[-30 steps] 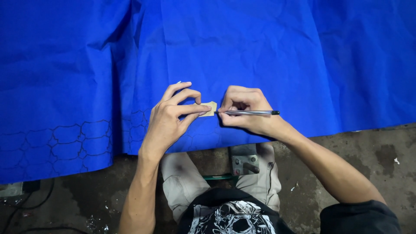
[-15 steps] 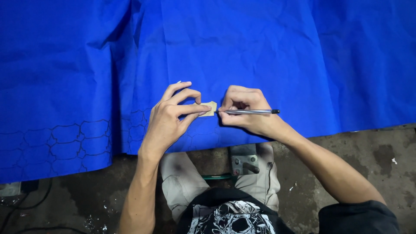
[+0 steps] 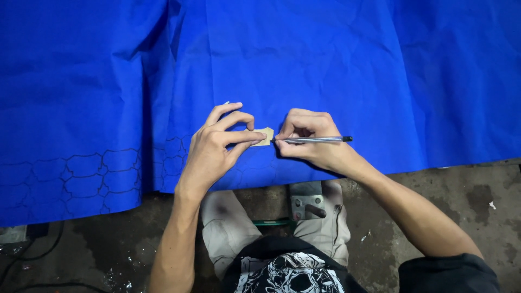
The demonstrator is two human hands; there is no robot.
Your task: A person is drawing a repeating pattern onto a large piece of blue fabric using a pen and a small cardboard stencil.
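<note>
Nothing has shifted since a second ago: our left hand still pins the small tan template on the blue fabric, fingers pinching it, while our right hand grips the pen, tracing beside the outlined shapes.

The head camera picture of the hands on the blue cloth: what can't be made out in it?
- Small tan card template: mostly hidden by the left hand.
- Silver pen: its grip is covered by the right hand.
- Blue fabric sheet: cut off by the top and side edges.
- Grey metal bracket below the cloth: its purpose is unclear.
</note>
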